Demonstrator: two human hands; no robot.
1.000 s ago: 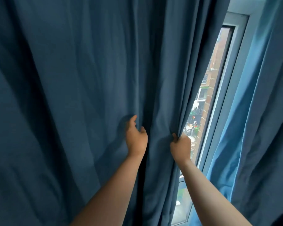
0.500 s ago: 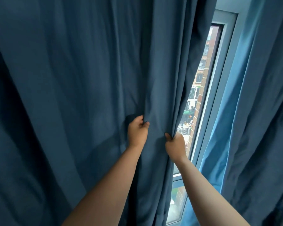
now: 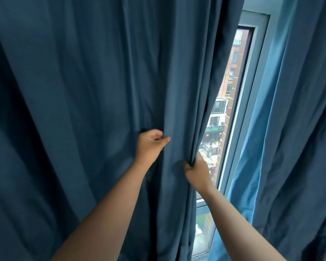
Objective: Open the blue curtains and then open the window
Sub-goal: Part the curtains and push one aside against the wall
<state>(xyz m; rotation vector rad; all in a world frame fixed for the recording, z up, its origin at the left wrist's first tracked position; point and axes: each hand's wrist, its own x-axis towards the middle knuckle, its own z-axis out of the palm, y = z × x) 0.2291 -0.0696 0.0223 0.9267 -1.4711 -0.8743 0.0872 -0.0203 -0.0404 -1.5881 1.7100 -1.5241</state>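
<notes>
Left and centre: dark-blue pleated fabric curtain panel, covering most glass. Pinching an inner fold with left grip, thumb on curled fingers, likely gathering slack. Clenching panel's free edge with right grip, for dragging leftward. Then narrow exposed strip of grey-framed glass window, seemingly unopened. Far right: lighter blue fabric curtain.

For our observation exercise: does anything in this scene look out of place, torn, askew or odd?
Nothing stands out. The left hand and right hand grip folds of the left curtain; the window frame looks intact.
</notes>
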